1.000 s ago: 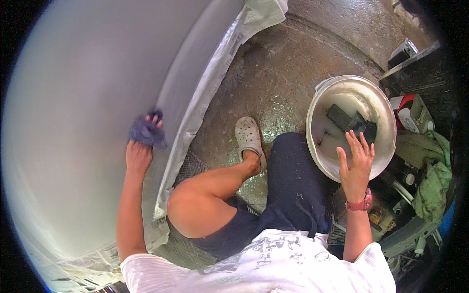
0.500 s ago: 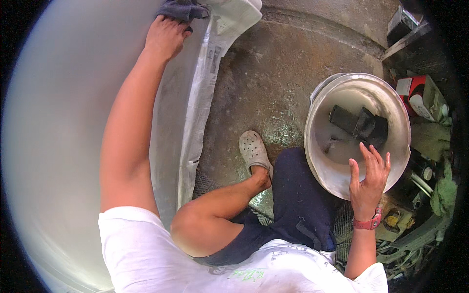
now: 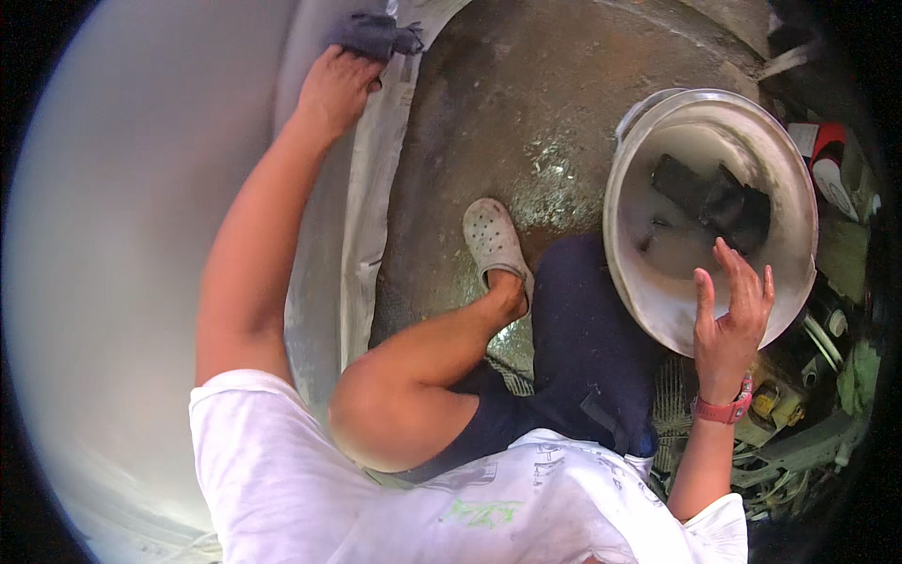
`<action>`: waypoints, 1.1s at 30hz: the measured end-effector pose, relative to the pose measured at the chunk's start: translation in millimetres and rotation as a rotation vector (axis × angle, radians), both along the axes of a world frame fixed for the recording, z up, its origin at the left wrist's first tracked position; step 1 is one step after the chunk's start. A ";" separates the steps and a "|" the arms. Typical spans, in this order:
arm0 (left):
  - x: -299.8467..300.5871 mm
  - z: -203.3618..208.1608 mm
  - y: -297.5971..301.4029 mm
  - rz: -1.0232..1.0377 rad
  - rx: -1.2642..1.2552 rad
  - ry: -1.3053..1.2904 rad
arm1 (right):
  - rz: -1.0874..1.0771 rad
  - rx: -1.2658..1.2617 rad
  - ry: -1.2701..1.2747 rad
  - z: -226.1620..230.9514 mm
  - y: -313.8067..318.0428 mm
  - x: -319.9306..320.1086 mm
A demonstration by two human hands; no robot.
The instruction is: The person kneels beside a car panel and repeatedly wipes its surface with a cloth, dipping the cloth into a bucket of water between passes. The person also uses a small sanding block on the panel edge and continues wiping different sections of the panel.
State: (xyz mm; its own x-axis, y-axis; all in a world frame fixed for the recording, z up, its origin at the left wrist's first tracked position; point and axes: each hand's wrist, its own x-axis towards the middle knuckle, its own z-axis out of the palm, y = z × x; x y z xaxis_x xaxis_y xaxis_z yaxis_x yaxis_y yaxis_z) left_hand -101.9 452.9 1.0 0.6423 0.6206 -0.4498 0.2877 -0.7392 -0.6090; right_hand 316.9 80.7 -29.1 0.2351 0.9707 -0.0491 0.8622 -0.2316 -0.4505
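Note:
My left hand [image 3: 340,92] grips a dark blue-grey cloth [image 3: 368,36] and presses it against the large smooth grey panel [image 3: 141,216] on my left. Along the panel's lower edge runs a strip of whitish covering sheet [image 3: 365,226]. On my right, my right hand [image 3: 735,315] hovers over the near rim of a white bucket [image 3: 631,310], fingers spread and holding nothing. Cloudy water fills the bottom of the bucket. Several dark pieces [image 3: 719,199] lie in that water; their kind I cannot make out.
Wet brown concrete floor [image 3: 507,103] lies between panel and bucket. My shoe [image 3: 493,235] rests there. Right of the bucket stand a red and white box [image 3: 829,155], a green cloth [image 3: 857,376] and cluttered parts with cables [image 3: 780,489].
The view has shifted, so the bucket sits higher and farther right. My left hand and the cloth appear slightly lower and farther right, still at the panel. My right hand stays by the bucket rim.

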 end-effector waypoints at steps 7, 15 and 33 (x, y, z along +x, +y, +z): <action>-140.3 -0.8 -199.1 0.185 -0.060 -0.197 | 0.035 -0.006 0.000 0.9 -2.0 -1.7; -281.7 45.3 -440.2 0.698 -0.282 0.224 | 0.074 -0.020 0.013 1.7 -0.3 -0.9; -55.3 0.6 -135.9 0.341 0.457 -0.550 | 0.105 -0.018 0.062 -6.9 -5.8 3.8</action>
